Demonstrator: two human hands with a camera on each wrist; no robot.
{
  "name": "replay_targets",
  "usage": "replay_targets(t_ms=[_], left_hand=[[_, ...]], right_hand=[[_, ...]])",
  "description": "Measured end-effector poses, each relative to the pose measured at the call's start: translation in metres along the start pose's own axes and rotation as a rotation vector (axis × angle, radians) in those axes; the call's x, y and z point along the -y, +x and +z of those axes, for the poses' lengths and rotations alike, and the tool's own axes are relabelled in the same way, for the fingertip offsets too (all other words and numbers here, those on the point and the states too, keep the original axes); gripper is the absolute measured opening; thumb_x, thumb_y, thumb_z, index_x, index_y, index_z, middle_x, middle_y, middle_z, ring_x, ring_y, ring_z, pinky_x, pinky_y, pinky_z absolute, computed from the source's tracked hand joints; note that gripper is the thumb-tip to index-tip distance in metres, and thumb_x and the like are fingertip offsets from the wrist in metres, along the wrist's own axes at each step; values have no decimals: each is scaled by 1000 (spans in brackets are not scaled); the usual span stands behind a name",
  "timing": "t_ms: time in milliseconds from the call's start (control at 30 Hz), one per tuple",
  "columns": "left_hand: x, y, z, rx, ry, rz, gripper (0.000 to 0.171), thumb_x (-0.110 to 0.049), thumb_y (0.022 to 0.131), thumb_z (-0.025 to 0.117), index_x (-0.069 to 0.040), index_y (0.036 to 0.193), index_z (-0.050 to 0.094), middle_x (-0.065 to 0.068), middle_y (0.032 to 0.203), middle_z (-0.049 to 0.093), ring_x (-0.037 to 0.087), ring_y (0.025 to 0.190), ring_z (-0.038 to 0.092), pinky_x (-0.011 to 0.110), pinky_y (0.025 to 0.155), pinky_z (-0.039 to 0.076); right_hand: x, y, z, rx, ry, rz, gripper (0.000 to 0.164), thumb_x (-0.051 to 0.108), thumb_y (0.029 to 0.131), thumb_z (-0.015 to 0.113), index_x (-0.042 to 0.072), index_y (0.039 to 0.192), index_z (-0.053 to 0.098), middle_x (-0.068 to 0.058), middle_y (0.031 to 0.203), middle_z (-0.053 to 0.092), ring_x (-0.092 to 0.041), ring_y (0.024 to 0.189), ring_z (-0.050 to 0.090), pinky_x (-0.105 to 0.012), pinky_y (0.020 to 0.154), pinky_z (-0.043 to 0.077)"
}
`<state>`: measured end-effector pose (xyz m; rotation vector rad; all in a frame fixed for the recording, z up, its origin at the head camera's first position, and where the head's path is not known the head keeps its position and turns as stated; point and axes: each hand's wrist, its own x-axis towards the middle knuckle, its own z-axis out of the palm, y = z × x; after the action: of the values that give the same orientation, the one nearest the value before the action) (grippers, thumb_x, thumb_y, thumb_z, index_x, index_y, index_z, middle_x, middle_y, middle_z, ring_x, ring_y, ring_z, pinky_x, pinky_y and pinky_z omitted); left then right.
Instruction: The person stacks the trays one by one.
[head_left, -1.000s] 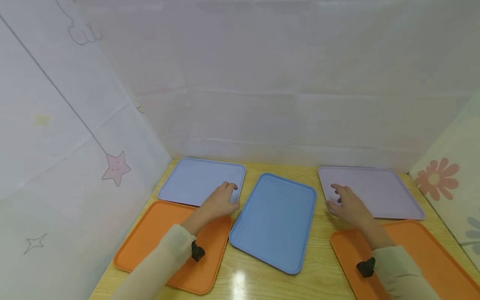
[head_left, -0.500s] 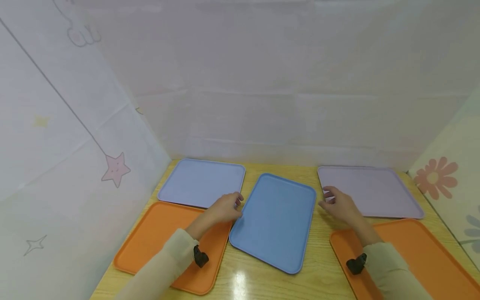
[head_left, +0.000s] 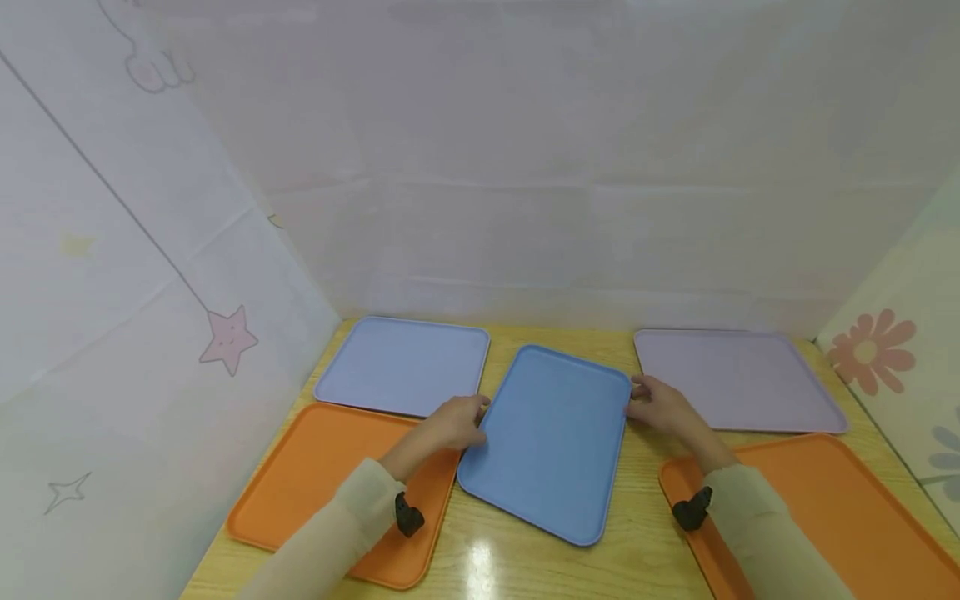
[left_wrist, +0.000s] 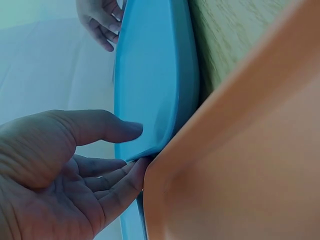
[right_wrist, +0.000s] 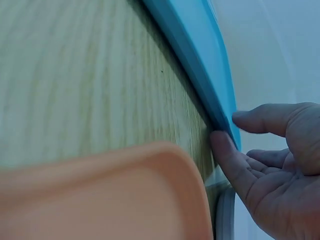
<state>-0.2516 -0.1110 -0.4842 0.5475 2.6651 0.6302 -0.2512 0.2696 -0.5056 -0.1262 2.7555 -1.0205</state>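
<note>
A blue tray (head_left: 551,442) lies at a slant between my hands. My left hand (head_left: 456,422) is at its left edge; in the left wrist view the thumb (left_wrist: 120,129) reaches over the tray, above its surface, while the fingertips touch the edge from below. My right hand (head_left: 663,408) pinches the tray's right rim near the far corner. In the right wrist view its thumb (right_wrist: 252,119) is on the rim and the index finger (right_wrist: 225,147) is at the underside.
Orange trays lie at the near left (head_left: 322,475) and near right (head_left: 832,500). Behind them are a pale blue tray (head_left: 405,362) and a lilac tray (head_left: 738,379). White cloth walls (head_left: 480,167) enclose the wooden table (head_left: 525,567) at the back and sides.
My right hand has moved left from over the lilac tray to the blue tray's right rim. My left hand has come down and right to its left edge. The trays stay in place.
</note>
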Motion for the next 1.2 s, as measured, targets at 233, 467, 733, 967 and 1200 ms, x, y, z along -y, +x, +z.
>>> replay_targets(t_ms=[233,467,733,967,1200], left_hand=[[-7,0,8,11,58,48,39,4,80,73,2,117,63,10,100,67,21,89,60,36,72,54],[-18,-14,20,-6,-21,-26,47,-1,78,78,4,120,57,11,101,63,24,91,60,39,76,54],[-20,-24,28,-56,-63,-63,47,-1,75,79,2,115,56,8,96,60,22,85,57,37,72,53],[-22,-24,30,-67,-56,-64,48,-1,73,80,3,115,56,9,96,60,22,85,57,38,73,54],[-16,-42,16,-70,-129,-56,72,-7,77,78,10,140,47,17,112,64,26,91,61,39,74,55]], right_hand=[[8,14,-3,39,-30,1,75,12,88,70,-18,147,33,-35,134,54,-51,126,50,-63,110,38],[11,29,-3,71,0,-11,79,4,84,70,-17,149,28,-36,138,49,-52,129,46,-62,111,36],[10,36,-1,120,136,45,84,2,83,73,-13,152,26,-34,141,44,-48,128,46,-61,112,36],[11,39,-1,127,179,106,83,1,82,72,-8,152,29,-29,136,46,-40,119,50,-51,103,45],[11,38,0,137,212,110,84,-1,81,71,-8,152,28,-29,132,47,-38,113,53,-44,94,52]])
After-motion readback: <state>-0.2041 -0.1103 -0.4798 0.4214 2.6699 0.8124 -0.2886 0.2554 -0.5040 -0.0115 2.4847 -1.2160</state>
